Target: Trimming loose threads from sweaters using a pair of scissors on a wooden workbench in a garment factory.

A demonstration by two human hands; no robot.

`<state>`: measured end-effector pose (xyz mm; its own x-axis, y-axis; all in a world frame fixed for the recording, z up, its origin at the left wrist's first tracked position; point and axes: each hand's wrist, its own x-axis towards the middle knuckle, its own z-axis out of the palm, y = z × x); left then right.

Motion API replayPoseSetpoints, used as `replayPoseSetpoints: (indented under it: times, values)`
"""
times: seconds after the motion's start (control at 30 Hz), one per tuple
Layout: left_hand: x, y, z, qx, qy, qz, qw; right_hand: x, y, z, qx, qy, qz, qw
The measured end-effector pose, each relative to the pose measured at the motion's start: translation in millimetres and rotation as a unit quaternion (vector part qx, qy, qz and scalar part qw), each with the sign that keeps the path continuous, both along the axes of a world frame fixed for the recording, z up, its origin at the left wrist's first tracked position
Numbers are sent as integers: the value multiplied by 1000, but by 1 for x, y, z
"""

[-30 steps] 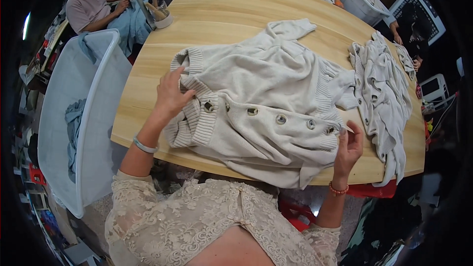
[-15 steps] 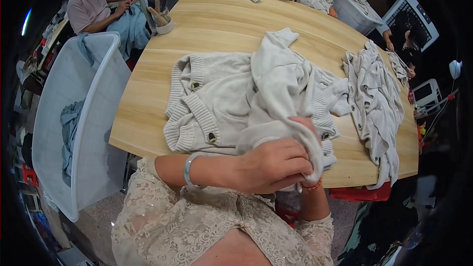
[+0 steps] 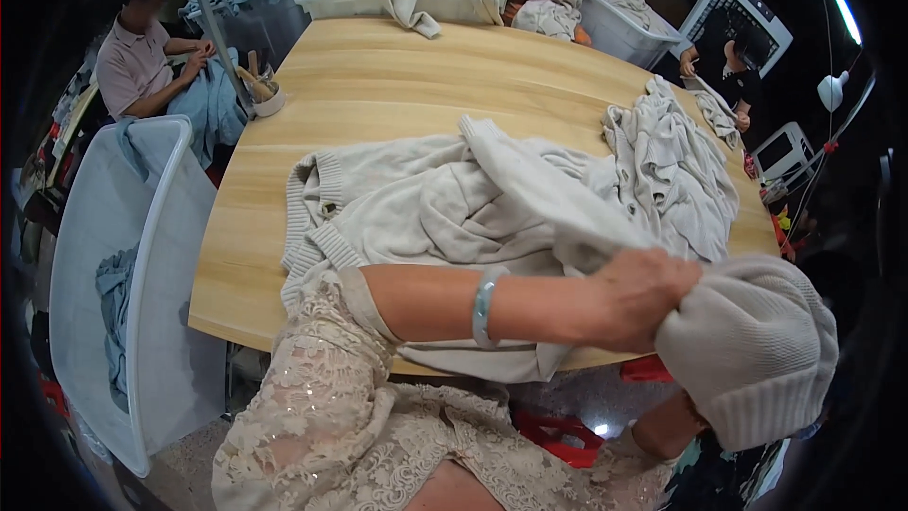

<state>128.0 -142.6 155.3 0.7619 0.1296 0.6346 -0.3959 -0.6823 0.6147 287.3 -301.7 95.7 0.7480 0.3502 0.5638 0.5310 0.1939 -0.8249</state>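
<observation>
Since earlier, the sleeve (image 3: 761,341) is moving rightward; I'm seeing the left hand (image 3: 643,298) gripping it. It's hiding the right hand, whose hold I cannot tell; the cardigan (image 3: 392,203) is lying on the table (image 3: 407,76).

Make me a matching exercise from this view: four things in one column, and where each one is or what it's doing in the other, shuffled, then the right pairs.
Things
1. Left hand
2. Bracelet
3. White tub
4. Small round pot

Places and states
A. At the far left edge of the wooden table
B. Gripping a pale knit garment
C. Left of the table, with blue cloth inside
D. Worn around the left forearm

Right pairs
1-B
2-D
3-C
4-A
</observation>
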Motion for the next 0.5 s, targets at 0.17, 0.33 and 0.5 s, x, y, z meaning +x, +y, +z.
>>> replayPoseSetpoints:
  times: [0.17, 0.33, 0.5]
  values:
    - [2, -37, 15, -77, 234, -232, 941, 44, -36, 35, 81, 136, 7, 987]
    - [12, -1, -19, -401, 346, -256, 808, 40, -4, 46, 19, 146, 6, 989]
    - [49, 169, -9, -523, 149, -53, 837, 41, 19, 29, -62, 175, 125, 975]
